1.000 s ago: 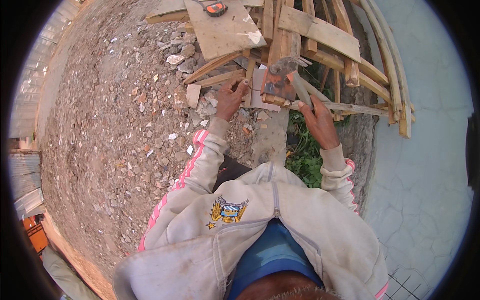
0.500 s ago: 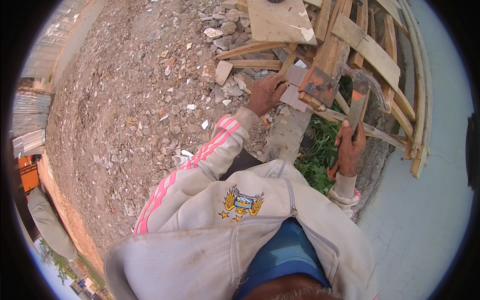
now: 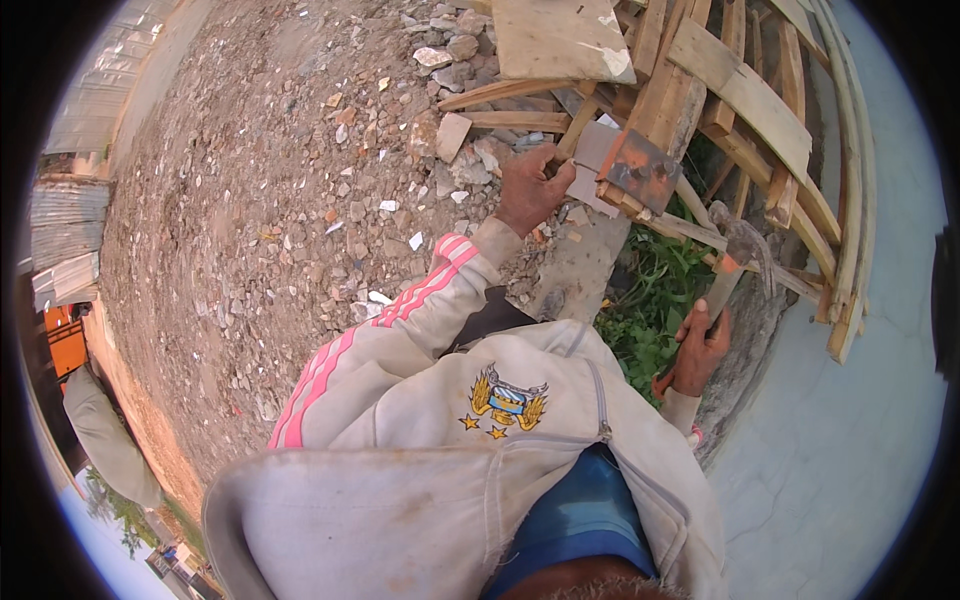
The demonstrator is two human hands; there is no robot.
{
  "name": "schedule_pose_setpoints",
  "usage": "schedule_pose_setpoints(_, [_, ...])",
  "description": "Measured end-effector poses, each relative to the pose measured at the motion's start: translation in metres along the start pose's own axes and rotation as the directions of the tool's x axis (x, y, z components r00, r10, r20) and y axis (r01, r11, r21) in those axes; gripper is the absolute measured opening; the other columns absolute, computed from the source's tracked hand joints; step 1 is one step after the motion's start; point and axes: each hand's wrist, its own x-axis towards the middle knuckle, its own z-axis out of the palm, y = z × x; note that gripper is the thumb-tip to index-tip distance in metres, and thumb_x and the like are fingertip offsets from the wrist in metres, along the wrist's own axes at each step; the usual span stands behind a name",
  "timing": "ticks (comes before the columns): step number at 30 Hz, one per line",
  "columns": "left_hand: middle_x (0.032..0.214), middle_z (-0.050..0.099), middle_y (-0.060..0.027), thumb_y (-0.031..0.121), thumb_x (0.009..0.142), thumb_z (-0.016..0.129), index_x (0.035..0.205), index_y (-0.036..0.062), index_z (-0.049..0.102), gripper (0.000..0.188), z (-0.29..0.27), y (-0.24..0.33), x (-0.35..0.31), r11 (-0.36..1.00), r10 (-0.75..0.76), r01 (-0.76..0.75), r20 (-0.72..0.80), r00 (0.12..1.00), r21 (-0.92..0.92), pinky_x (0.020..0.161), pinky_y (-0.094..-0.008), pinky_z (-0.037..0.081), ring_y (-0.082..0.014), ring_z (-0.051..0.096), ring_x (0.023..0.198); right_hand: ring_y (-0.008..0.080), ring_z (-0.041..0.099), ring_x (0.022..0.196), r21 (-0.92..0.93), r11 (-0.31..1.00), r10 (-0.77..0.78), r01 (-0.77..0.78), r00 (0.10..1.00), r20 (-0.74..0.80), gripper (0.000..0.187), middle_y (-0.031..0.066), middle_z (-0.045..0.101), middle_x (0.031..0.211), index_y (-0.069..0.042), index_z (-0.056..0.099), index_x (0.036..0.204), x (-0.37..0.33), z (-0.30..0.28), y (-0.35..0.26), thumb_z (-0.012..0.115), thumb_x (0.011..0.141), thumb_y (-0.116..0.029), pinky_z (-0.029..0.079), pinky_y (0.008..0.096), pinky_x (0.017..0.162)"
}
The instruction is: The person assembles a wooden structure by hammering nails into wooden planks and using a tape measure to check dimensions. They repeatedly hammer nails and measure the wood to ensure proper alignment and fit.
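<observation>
My right hand point(image 3: 700, 352) is wrapped round the handle of a claw hammer point(image 3: 738, 252). Its metal head points away from me, over the edge of the wood pile. My left hand point(image 3: 535, 188) is closed in a pinch beside a thin grey flat sheet point(image 3: 598, 150); a thin sliver shows at the fingertips, too small to name. Right of that hand, a square dark plate with rusty orange patches point(image 3: 642, 168) lies on the end of a wooden beam point(image 3: 668, 105). The hammer head is apart from the plate.
Wooden boards and battens point(image 3: 780, 130) are heaped ahead on the right, beside a pale blue-grey wall point(image 3: 830, 440). A broad board point(image 3: 560, 40) lies on top. Green weeds point(image 3: 645, 300) grow below the beams. Rubble and gravel point(image 3: 300, 220) cover the ground on the left.
My right hand has drawn the hammer back toward me, away from the plate and beam. My left hand stays near the grey sheet, its fingers now pinched closer together.
</observation>
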Motion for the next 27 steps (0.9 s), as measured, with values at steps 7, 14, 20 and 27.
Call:
schedule_pose_setpoints(7, [0.069,0.064,-0.0170,0.028,0.094,0.056,0.077,-0.0003,0.064,0.035,-0.006,-0.017,0.015,0.944,0.070,-0.131,0.203,0.977,0.304,0.062,-0.0440,0.049,-0.0341,0.062,0.062,0.0059,0.045,0.057,-0.079,0.997,-0.008,0.014,0.998,0.068,0.021,-0.0026,0.050,0.071,-0.005,0.059,0.101,0.008,-0.006,0.016,0.062,0.106,-0.025,0.037,0.0244,0.052])
schedule_pose_setpoints(14, [0.070,0.060,-0.0096,0.030,0.105,0.052,0.090,0.0019,0.066,0.035,-0.012,-0.028,-0.008,0.993,-0.107,0.115,0.296,0.949,-0.009,0.063,-0.0367,0.049,-0.0217,0.061,0.065,0.0053,0.047,0.060,-0.076,0.996,-0.031,0.042,0.989,0.142,0.022,-0.0026,0.052,0.072,-0.005,0.059,0.097,0.010,0.003,0.012,0.065,0.105,-0.025,0.037,0.0249,0.054])
schedule_pose_setpoints(20, [0.090,0.067,-0.0005,0.029,0.110,0.052,0.109,0.0034,0.067,0.030,-0.022,-0.026,0.009,0.891,-0.230,0.396,0.532,0.815,-0.221,0.071,-0.0270,0.052,-0.0097,0.062,0.075,0.0057,0.048,0.061,-0.011,1.000,0.017,-0.015,0.987,0.161,0.023,-0.0028,0.052,0.072,-0.003,0.061,0.099,0.008,0.009,0.013,0.068,0.103,-0.025,0.038,0.0246,0.054])
schedule_pose_setpoints(27, [0.091,0.066,-0.0002,0.034,0.108,0.059,0.113,0.0076,0.065,0.028,-0.001,-0.045,-0.011,0.610,-0.335,0.562,0.461,0.822,-0.559,0.073,-0.0270,0.054,-0.0095,0.063,0.077,0.0058,0.046,0.056,0.028,1.000,-0.015,0.008,0.971,0.239,0.024,-0.0027,0.051,0.070,-0.006,0.058,0.099,0.006,0.026,0.009,0.062,0.106,-0.028,0.037,0.0251,0.051])
